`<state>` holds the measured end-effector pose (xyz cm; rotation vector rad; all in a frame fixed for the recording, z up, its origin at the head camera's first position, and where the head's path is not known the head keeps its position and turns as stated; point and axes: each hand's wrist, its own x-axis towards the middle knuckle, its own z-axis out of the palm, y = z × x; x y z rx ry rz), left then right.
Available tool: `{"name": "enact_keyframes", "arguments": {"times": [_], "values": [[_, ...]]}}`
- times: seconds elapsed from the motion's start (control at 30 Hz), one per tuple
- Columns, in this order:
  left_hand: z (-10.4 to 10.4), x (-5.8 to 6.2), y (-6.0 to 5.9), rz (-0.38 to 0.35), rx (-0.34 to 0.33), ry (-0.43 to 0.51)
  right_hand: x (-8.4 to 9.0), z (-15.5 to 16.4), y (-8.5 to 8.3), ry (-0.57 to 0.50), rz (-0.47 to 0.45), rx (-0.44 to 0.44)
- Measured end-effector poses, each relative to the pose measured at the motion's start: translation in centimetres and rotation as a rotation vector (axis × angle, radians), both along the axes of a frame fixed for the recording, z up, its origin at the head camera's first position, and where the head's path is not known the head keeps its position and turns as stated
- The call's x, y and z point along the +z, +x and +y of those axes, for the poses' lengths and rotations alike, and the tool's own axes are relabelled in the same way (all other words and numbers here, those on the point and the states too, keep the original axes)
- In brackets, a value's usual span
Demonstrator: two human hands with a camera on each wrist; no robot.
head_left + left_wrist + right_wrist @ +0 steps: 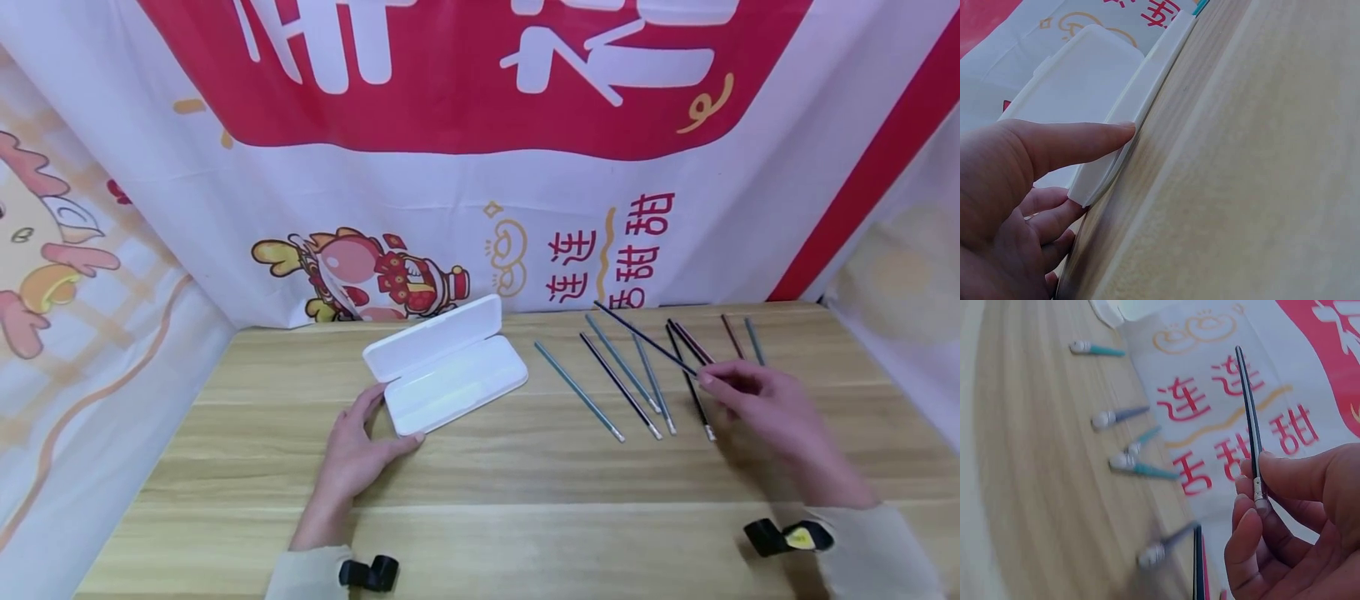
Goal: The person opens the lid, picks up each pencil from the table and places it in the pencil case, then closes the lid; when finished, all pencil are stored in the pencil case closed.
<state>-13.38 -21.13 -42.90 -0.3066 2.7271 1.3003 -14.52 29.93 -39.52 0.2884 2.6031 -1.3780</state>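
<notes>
Pencil (648, 340), dark-bodied, is being held in the right hand (772, 412) at the right of the head view, pinched near its silver-capped end between thumb and fingertips (1254, 515), with its long shaft pointing up and to the left over the other pencils. In the right wrist view the same pencil (1249, 419) is standing clear of the wooden table (525, 475), so it is being carried, not resting.

White case (446, 367) is lying open just left of centre, lid tilted back toward the printed cloth backdrop (480, 167). Left hand (360, 450) is resting at the case's near left corner, with the thumb (1085, 140) laid straight along the rim of the case (1141, 106) and the fingers lying loose beneath the edge; it is steadying rather than gripping.

Progress, as judged: the tray is appearing empty in the head view, so no pencil seems to be stowed yet. One pencil is in hand; the remaining loose pencils (622, 383), teal and dark, are lying spread on the table between the case and the right hand, with two more (742, 337) behind the hand, near the backdrop. Nearly all of the work is therefore looking outstanding.

The held pencil is sitting well apart from the case, to its right, and well apart from the left hand.
</notes>
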Motion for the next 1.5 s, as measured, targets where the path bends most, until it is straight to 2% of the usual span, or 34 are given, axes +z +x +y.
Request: {"name": "enact_keyframes", "arguments": {"times": [0.2, 0.33, 0.63, 0.87, 1.07, 1.37, 1.5], "values": [[-0.1, -0.1, -0.1, -0.007, 0.0, -0.003, 1.1, -3.3, -1.6, 0.077, 0.064, 0.078], [-0.1, -0.2, -0.1, -0.009, 0.0, -0.001, 1.6, -5.3, -2.4, 0.066, 0.104, 0.13], [-0.1, -0.2, -0.1, -0.001, 0.001, 0.002, 1.6, -10.0, -4.1, 0.099, 0.239, 0.258], [-0.1, -0.2, -0.2, 0.005, -0.002, -0.007, 2.2, -12.9, -5.9, 0.103, 0.227, 0.32], [-0.1, -0.2, 0.0, 0.013, 0.003, -0.004, 2.1, -15.4, -7.8, 0.139, 0.295, 0.404], [0.0, -0.2, 0.0, 0.03, -0.003, 0.004, 1.5, -18.5, -10.2, 0.067, 0.232, 0.428], [0.0, -0.2, 0.1, 0.033, 0.001, -0.002, 0.8, -19.9, -10.9, 0.075, 0.218, 0.446]]}}
